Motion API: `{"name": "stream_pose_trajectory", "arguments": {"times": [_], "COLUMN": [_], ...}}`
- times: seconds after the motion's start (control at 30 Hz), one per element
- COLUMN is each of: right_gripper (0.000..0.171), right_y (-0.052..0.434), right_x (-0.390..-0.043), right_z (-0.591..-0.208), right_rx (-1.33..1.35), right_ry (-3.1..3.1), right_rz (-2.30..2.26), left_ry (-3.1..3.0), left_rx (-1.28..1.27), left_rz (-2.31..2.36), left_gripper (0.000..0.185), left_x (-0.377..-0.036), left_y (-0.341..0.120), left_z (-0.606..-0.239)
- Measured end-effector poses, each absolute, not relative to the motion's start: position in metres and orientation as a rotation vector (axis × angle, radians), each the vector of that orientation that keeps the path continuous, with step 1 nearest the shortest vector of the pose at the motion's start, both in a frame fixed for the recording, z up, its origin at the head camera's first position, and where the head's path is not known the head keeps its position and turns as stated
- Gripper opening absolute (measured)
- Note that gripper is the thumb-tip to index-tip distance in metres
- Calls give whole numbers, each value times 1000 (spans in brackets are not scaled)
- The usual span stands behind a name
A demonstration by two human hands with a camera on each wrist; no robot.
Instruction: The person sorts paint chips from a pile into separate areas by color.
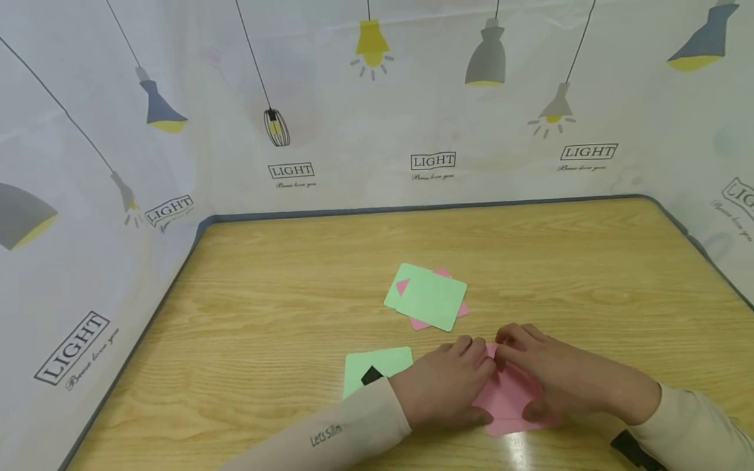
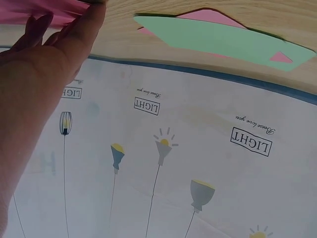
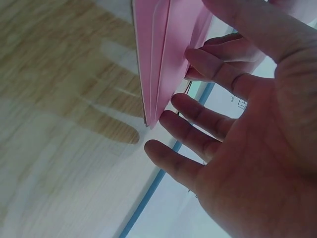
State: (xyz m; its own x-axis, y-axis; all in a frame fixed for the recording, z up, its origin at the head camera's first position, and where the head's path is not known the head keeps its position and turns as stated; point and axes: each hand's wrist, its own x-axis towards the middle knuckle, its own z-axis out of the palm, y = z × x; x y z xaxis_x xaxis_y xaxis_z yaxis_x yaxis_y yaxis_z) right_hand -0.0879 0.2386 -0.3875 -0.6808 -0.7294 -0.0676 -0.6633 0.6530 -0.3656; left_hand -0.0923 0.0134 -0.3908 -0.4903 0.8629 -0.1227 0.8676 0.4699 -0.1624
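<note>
Both hands (image 1: pixel 489 379) press the folded pink paper (image 1: pixel 511 399) between them.

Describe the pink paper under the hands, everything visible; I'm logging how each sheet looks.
The pink paper is a thin, matte sheet lying at the near edge of the wooden table. The right wrist view shows it folded, with several layers stacked along one edge. Both hands lie over it: the left hand covers its left part and the right hand its right, fingertips meeting at its far edge. Only the middle and near corner show. It lies apart from the green cards.
</note>
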Motion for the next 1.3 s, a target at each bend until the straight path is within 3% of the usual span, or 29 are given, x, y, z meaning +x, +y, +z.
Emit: {"name": "stream_pose_trajectory", "arguments": {"times": [0.33, 0.63, 0.8, 1.03, 1.3], "right_gripper": [53, 39, 48, 75, 77], "right_y": [236, 223, 208, 176, 142], "right_x": [-91, -113, -134, -162, -176], "right_z": [-388, -384, -382, -378, -380], "right_rx": [-1160, -1149, -1059, -871, -740], "right_ry": [2665, 2775, 2804, 2865, 2839], "right_rz": [-490, -535, -549, -363, -236], "left_ry": [2561, 2610, 2641, 2682, 2682], "left_rx": [1481, 1443, 1216, 1032, 950], "left_rz": [-211, -5, 162, 238, 230], "left_gripper": [64, 67, 68, 67, 72], "left_x": [-103, -147, -173, -208, -218], "left_y": [10, -16, -37, -50, -58], "left_z": [-386, -370, -365, -386, -397]}}
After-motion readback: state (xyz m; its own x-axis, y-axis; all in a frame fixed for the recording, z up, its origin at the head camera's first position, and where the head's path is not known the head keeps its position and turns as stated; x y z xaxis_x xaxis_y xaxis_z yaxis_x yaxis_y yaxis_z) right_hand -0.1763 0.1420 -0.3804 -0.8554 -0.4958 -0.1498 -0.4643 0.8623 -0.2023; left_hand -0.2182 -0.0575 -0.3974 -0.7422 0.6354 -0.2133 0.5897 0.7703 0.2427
